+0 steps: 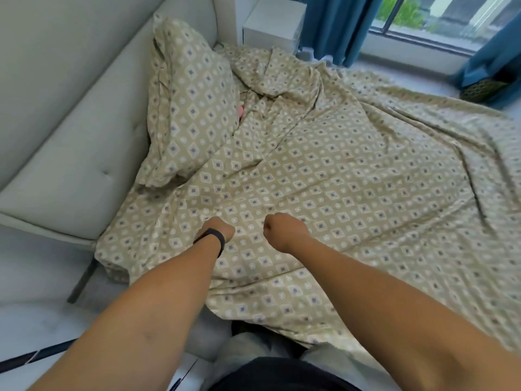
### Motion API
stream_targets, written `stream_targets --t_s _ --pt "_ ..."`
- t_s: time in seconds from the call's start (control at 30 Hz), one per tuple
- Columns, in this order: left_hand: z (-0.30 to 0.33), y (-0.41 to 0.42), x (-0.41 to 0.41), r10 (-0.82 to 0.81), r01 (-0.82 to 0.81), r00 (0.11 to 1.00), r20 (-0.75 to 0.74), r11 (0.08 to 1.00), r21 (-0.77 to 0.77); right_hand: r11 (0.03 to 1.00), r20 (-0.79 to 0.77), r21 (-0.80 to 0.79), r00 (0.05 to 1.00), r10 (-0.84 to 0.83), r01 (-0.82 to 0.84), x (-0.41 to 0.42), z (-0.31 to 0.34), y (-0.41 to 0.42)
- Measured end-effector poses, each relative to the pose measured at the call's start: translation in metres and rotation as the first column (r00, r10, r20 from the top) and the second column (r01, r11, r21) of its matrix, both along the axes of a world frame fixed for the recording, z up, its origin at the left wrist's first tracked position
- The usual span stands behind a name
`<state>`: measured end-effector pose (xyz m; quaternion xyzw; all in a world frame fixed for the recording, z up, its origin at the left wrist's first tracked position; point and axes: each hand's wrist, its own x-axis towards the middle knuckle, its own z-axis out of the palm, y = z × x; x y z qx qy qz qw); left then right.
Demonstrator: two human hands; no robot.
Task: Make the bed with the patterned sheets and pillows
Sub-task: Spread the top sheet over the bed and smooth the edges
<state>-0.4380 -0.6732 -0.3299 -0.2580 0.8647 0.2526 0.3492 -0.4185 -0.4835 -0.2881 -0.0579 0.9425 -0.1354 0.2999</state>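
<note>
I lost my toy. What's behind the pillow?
A small pink thing peeks from behind the pillow, beside bunched sheet. What it is cannot be told; the pillow covers the rest.

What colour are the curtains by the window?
Teal blue, plain with no pattern, seen in the head view: the curtains hang at the window.

Bare forearms; black wristband [214, 240] on left wrist.

Single head-worn view, looking forward and down, close over the bed [338, 193], headboard [70, 108] at left
</note>
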Motion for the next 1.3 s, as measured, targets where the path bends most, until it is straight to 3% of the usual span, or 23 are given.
stream_targets --t_s 0.2,0.5,0.63,0.87,1.03,1.2,1.3 --pt "0.017 0.083 0.029 -0.103 0.103 0.994 -0.036 0.995 0.016 0.984 -0.088 -0.150 0.990 -0.108 0.094 0.048 0.024 0.073" --pt "0.039 0.269 0.132 -0.362 0.355 0.932 -0.002 0.913 0.201 0.899 -0.103 -0.294 0.924 -0.369 0.326 0.144 0.042 0.243" --pt "0.073 0.361 0.142 -0.570 0.580 0.815 -0.109 0.794 0.182 0.786 -0.164 -0.344 0.792 -0.588 0.513 0.180 0.065 0.336" --pt "0.102 0.474 0.144 -0.737 0.783 0.622 -0.264 0.593 0.190 0.629 -0.227 -0.317 0.588 -0.777 0.710 0.244 0.093 0.426" --pt "0.100 0.536 0.188 -0.771 0.810 0.582 -0.259 0.521 0.270 0.619 -0.224 -0.221 0.579 -0.784 0.753 0.307 0.103 0.469" --pt "0.097 0.604 0.256 -0.845 0.851 0.493 -0.205 0.420 0.316 0.499 -0.255 -0.279 0.438 -0.862 0.820 0.367 0.099 0.529" --pt "0.091 0.644 0.277 -0.858 0.871 0.471 -0.205 0.415 0.262 0.540 -0.205 -0.278 0.500 -0.841 0.794 0.390 0.080 0.565"
